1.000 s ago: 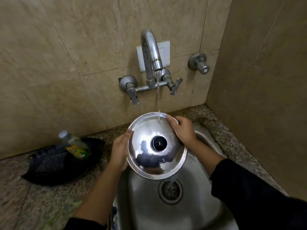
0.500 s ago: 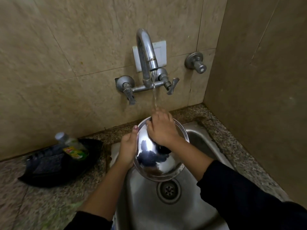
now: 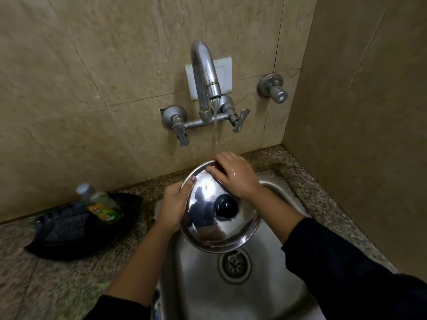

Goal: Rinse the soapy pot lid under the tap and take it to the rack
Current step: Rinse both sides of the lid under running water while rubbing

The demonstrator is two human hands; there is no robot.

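Note:
A shiny steel pot lid [image 3: 208, 225] with a black knob [image 3: 226, 206] is held tilted over the steel sink [image 3: 198, 280], its top face toward me. My left hand [image 3: 173, 205] grips the lid's left rim, thumb on top. On the lid's far upper part rests my right hand [image 3: 235, 175], palm down, fingers spread over the rim. Water runs from the curved tap [image 3: 204, 72] and lands by my right hand's fingers. No rack is in view.
A black tray [image 3: 57, 236] on the granite counter at left holds a dish-soap bottle [image 3: 101, 204]. A drain [image 3: 233, 264] lies below the lid. Tiled walls close in behind and on the right, with a second valve [image 3: 272, 87] near the corner.
My right hand slid from the lid's middle up to its far rim, which uncovered the knob. The lid tipped back so that its top faces me more.

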